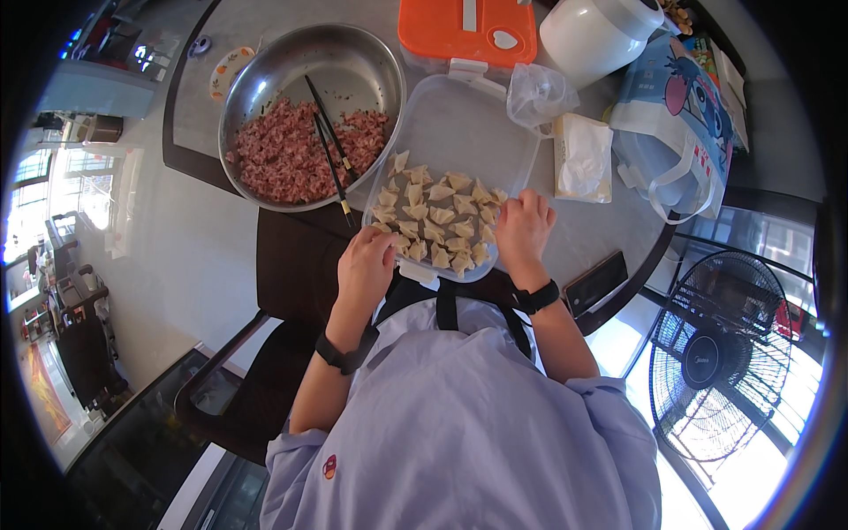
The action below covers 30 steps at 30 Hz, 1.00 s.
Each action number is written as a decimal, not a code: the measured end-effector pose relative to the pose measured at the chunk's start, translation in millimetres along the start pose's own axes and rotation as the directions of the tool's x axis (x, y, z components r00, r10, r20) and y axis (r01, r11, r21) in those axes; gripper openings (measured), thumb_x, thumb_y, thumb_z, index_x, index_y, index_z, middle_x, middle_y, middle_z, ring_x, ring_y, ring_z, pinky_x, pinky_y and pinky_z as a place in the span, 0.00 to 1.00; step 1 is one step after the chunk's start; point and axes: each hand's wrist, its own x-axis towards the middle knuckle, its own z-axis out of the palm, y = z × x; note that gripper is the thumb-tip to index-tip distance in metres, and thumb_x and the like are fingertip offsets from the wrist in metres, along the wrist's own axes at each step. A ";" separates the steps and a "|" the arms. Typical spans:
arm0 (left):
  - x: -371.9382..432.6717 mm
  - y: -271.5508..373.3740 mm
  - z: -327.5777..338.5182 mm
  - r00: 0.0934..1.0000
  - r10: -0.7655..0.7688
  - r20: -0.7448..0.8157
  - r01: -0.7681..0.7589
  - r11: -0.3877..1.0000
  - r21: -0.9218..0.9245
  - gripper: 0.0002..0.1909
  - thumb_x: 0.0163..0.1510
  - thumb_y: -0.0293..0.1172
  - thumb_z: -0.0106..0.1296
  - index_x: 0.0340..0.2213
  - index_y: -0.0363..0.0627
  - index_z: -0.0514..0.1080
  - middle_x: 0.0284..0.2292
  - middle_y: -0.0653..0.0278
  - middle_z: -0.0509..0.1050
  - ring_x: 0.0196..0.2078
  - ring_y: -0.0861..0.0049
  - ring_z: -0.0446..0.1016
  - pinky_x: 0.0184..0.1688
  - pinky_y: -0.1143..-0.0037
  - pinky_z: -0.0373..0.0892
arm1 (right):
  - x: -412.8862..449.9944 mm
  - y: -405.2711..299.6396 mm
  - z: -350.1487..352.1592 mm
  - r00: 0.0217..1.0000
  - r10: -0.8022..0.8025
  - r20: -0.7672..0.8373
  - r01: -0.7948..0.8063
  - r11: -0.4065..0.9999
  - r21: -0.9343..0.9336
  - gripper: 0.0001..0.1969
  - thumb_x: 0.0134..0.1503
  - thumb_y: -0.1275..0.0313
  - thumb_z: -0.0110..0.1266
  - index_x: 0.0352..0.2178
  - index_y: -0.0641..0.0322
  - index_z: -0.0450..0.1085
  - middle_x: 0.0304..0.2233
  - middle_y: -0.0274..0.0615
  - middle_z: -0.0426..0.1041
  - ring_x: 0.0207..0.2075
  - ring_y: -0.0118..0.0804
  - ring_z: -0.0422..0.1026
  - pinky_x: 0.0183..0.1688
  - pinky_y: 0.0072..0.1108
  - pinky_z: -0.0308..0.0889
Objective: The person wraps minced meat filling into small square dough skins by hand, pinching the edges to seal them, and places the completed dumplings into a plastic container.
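Observation:
A shallow clear plastic container (470, 126) with white latches lies before me, its near end reaching over the table's front edge. Rows of folded wontons (442, 215) fill its near half; the far half shows bare plastic. My left hand (368, 265) grips the near left rim, fingertips close to the wontons. Across from it, my right hand (525, 228) has its fingers curled over the right rim. To the left stands a wide steel bowl (344, 56) of minced meat filling (285, 156). Black chopsticks (329, 152) rest in the filling, their yellow-banded ends over the bowl's near rim.
Behind the container are an orange-lidded box (444, 33), a white canister (589, 40) and a crumpled plastic bag (540, 96). Rightward stand a tissue pack (583, 159), a cartoon-print bag (676, 119) and a phone (596, 285). A floor fan (719, 358) and dark chair (291, 265) flank me.

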 end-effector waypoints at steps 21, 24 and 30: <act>1.5 2.3 -5.4 1.000 -0.001 -0.030 -0.002 0.995 -0.103 0.04 0.43 0.25 0.53 0.26 0.45 0.72 0.28 0.65 0.73 0.29 0.66 0.72 0.31 0.73 0.68 | -38.0 -78.3 -21.9 0.975 -0.222 0.014 0.176 0.811 0.557 0.11 0.39 0.73 0.61 0.27 0.61 0.69 0.30 0.39 0.62 0.33 0.41 0.63 0.36 0.29 0.59; -0.8 10.3 -7.9 0.999 -0.031 -0.042 0.021 0.977 -0.211 0.04 0.44 0.24 0.53 0.26 0.43 0.72 0.27 0.63 0.73 0.30 0.65 0.72 0.30 0.73 0.68 | -36.9 -81.6 -21.6 0.975 -0.220 0.031 0.163 0.801 0.576 0.12 0.38 0.74 0.61 0.28 0.61 0.70 0.30 0.39 0.62 0.33 0.41 0.64 0.36 0.29 0.59; 0.8 25.3 -18.4 0.998 -0.009 -0.063 -0.010 0.957 -0.288 0.04 0.46 0.19 0.53 0.28 0.39 0.71 0.29 0.63 0.73 0.25 0.75 0.73 0.26 0.81 0.69 | -34.5 -81.5 -23.6 0.977 -0.204 -0.064 0.197 0.745 0.638 0.11 0.39 0.77 0.59 0.28 0.59 0.69 0.29 0.38 0.63 0.32 0.41 0.64 0.36 0.28 0.58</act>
